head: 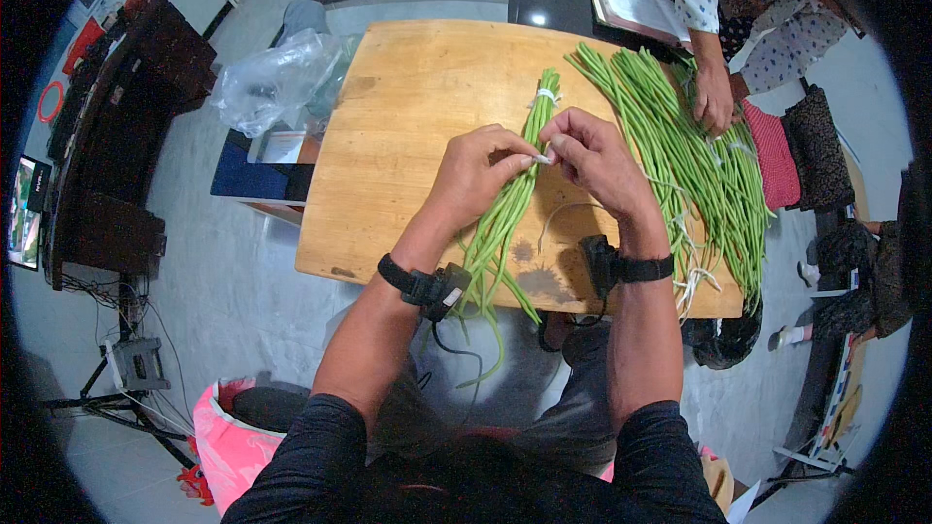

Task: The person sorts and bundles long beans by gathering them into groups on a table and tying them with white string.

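A bundle of long green beans point(502, 233) lies lengthwise on the wooden table point(408, 109), its lower ends hanging over the near edge. Near its top a white tie point(545, 95) circles it. Around the middle, my left hand point(484, 164) and my right hand point(593, 160) pinch a second white tie point(540, 159) between thumbs and fingers, the fingertips almost touching. A loose pale string point(571, 207) curves on the wood below my right hand. To the right lies a large pile of long beans point(670, 131), with white strings point(695, 280) at its near end.
Another person's hand point(713, 98) rests at the pile's far right side. An open book point(637, 7) lies beyond the table. Clear plastic bags point(280, 80) are off its left edge. A pink-covered seat point(226, 451) stands at the lower left, and a dark cabinet point(109, 160) at the far left.
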{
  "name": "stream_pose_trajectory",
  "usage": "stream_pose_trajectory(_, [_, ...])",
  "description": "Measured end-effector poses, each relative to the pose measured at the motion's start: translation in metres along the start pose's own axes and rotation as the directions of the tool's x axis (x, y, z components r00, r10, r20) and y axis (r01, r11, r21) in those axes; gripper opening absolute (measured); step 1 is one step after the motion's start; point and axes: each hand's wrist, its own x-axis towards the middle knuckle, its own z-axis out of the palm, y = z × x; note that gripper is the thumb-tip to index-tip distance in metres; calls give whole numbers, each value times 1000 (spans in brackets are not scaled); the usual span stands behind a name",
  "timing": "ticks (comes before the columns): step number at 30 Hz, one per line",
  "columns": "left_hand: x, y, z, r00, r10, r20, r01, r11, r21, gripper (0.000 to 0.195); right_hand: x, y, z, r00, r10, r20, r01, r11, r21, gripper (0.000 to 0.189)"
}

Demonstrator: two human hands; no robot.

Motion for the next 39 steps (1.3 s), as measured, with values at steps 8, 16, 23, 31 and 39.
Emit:
stream_pose_trajectory(8, [1,2,0,998,-55,17,56,997,-52,11,4,4,3,997,-75,-8,75,997,14,11])
stream_pose_trajectory(16, [4,4,-3,998,-58,38,58,998,-12,10,10,11,4,993,-113,-36,116,988,97,11])
stream_pose_trajectory(23, [4,-1,0,995,-76,61,83,990,-110,8,11,13,2,994,-102,-46,106,991,79,11])
stream_pose_trajectory(31, [6,-5,8,986,-158,49,165,964,-207,29,11,5,9,986,-156,-51,162,979,123,9])
stream_pose_trajectory(39, [6,-7,10,980,-179,90,193,964,-184,18,11,7,9,982,-190,-18,191,978,81,8])
